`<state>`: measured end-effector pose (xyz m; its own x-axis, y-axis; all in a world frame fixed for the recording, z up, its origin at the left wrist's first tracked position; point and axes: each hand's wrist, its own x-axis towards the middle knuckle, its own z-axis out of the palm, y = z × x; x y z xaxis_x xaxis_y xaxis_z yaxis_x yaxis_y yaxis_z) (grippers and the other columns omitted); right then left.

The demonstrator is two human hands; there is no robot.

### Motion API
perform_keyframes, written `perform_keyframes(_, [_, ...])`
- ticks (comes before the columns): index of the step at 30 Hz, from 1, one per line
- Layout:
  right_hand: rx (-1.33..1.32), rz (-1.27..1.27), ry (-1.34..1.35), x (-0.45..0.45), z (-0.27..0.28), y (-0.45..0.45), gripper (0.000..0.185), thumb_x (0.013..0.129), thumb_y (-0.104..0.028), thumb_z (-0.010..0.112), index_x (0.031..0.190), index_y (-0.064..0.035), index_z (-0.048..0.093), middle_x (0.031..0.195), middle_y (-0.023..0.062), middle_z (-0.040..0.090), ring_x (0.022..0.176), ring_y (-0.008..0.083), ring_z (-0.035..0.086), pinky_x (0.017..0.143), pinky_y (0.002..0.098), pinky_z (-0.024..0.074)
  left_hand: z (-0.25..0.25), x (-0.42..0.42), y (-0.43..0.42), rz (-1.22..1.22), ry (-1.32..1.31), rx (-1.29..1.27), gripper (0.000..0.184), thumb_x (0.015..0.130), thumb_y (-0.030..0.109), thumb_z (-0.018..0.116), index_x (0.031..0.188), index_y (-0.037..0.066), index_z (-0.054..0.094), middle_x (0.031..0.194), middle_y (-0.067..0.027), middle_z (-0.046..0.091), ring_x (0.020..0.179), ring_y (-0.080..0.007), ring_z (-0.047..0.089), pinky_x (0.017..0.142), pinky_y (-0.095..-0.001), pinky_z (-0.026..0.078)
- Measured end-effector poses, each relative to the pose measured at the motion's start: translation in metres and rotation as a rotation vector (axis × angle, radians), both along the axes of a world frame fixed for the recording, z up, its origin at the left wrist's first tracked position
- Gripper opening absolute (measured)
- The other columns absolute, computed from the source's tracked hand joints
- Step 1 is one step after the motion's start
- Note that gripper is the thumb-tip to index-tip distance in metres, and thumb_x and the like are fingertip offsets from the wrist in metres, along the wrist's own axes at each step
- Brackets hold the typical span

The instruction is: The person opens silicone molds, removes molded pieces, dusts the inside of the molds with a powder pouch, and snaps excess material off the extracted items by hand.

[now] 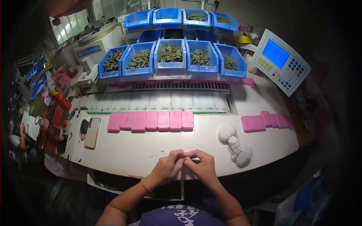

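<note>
My left hand (168, 165) and my right hand (201, 164) meet near the front edge of the white table, fingertips pinched together. Between them shows a bit of something pink and a small yellowish spot; most of it is hidden by the fingers. Beyond the hands lies a row of pink rubber mould blocks (163, 121), side by side, some with faint marks on top. More pink blocks (253, 123) lie to the right. A knotted white cloth bag (241, 154) rests on the table right of my right hand.
Blue bins (138, 59) with grey-green pieces stand in tiers at the back. A control panel (278, 60) with a lit blue screen leans at the right. On the left are a phone (92, 133) and a red spray can (60, 97). Another person (17, 140) is at far left.
</note>
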<state>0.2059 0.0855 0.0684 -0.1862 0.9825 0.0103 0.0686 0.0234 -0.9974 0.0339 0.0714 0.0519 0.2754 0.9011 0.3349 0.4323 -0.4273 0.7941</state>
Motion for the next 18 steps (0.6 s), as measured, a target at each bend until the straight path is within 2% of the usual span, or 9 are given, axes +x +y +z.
perform_keyframes(3, [0.074, 0.012, 0.014, 0.001, -0.007, -0.004, 0.017, 0.088, -0.004, 0.067, 0.103, 0.0026, 0.070, 0.092, 0.0103, 0.072, 0.081, 0.0146, 0.070, 0.073, 0.0277, 0.0579, -0.003, -0.004, -0.003, 0.005, -0.146, -0.084, 0.030, 0.097, 0.012, 0.056, 0.122, 0.000, 0.045, 0.093, -0.0227, 0.068, 0.085, -0.0363, 0.070, 0.074, -0.0401, 0.057])
perform_keyframes(7, [0.263, 0.060, -0.109, 0.001, -0.001, -0.005, 0.019, 0.088, -0.006, 0.068, 0.106, 0.0004, 0.069, 0.095, 0.0109, 0.071, 0.081, 0.0182, 0.071, 0.072, 0.0293, 0.0573, 0.000, -0.007, -0.006, 0.026, -0.106, -0.034, 0.030, 0.097, 0.011, 0.056, 0.122, -0.001, 0.045, 0.096, -0.0242, 0.067, 0.089, -0.0361, 0.070, 0.077, -0.0394, 0.057])
perform_keyframes(9, [0.387, 0.081, -0.206, 0.001, 0.001, -0.004, 0.021, 0.087, -0.005, 0.068, 0.107, -0.0018, 0.068, 0.094, 0.0119, 0.070, 0.081, 0.0241, 0.070, 0.069, 0.0320, 0.0564, -0.001, -0.006, -0.006, 0.031, -0.093, -0.020, 0.031, 0.097, 0.011, 0.056, 0.123, -0.002, 0.045, 0.096, -0.0244, 0.067, 0.089, -0.0363, 0.070, 0.077, -0.0393, 0.057])
perform_keyframes(11, [0.460, 0.053, -0.236, 0.000, -0.003, -0.005, 0.019, 0.086, -0.004, 0.068, 0.105, -0.0023, 0.068, 0.094, 0.0121, 0.069, 0.080, 0.0263, 0.070, 0.069, 0.0335, 0.0563, -0.003, -0.007, -0.008, 0.037, -0.083, -0.008, 0.031, 0.097, 0.011, 0.056, 0.123, -0.002, 0.045, 0.095, -0.0245, 0.066, 0.088, -0.0364, 0.070, 0.077, -0.0392, 0.057])
perform_keyframes(14, [0.573, 0.004, -0.275, -0.004, -0.016, -0.007, 0.020, 0.083, -0.001, 0.068, 0.103, -0.0031, 0.068, 0.093, 0.0122, 0.069, 0.079, 0.0293, 0.069, 0.068, 0.0360, 0.0562, -0.006, -0.010, -0.010, 0.077, -0.100, -0.062, 0.032, 0.097, 0.010, 0.055, 0.124, -0.003, 0.044, 0.094, -0.0222, 0.067, 0.088, -0.0320, 0.071, 0.077, -0.0375, 0.057])
perform_keyframes(16, [0.608, -0.022, -0.284, -0.007, -0.023, -0.011, 0.022, 0.081, 0.001, 0.068, 0.103, -0.0034, 0.067, 0.093, 0.0122, 0.069, 0.078, 0.0301, 0.068, 0.068, 0.0370, 0.0562, -0.005, -0.009, -0.012, 0.185, -0.255, -0.036, 0.031, 0.097, 0.009, 0.054, 0.124, -0.002, 0.046, 0.095, -0.0189, 0.068, 0.084, -0.0256, 0.071, 0.074, -0.0353, 0.057])
perform_keyframes(18, [0.773, -0.030, -0.335, -0.011, -0.028, -0.017, 0.028, 0.078, 0.005, 0.067, 0.105, -0.0030, 0.065, 0.091, 0.0122, 0.069, 0.078, 0.0298, 0.069, 0.067, 0.0371, 0.0561, -0.009, -0.008, -0.014, 0.228, -0.280, -0.016, 0.030, 0.096, 0.008, 0.054, 0.124, -0.002, 0.047, 0.095, -0.0176, 0.068, 0.082, -0.0231, 0.070, 0.072, -0.0343, 0.057])
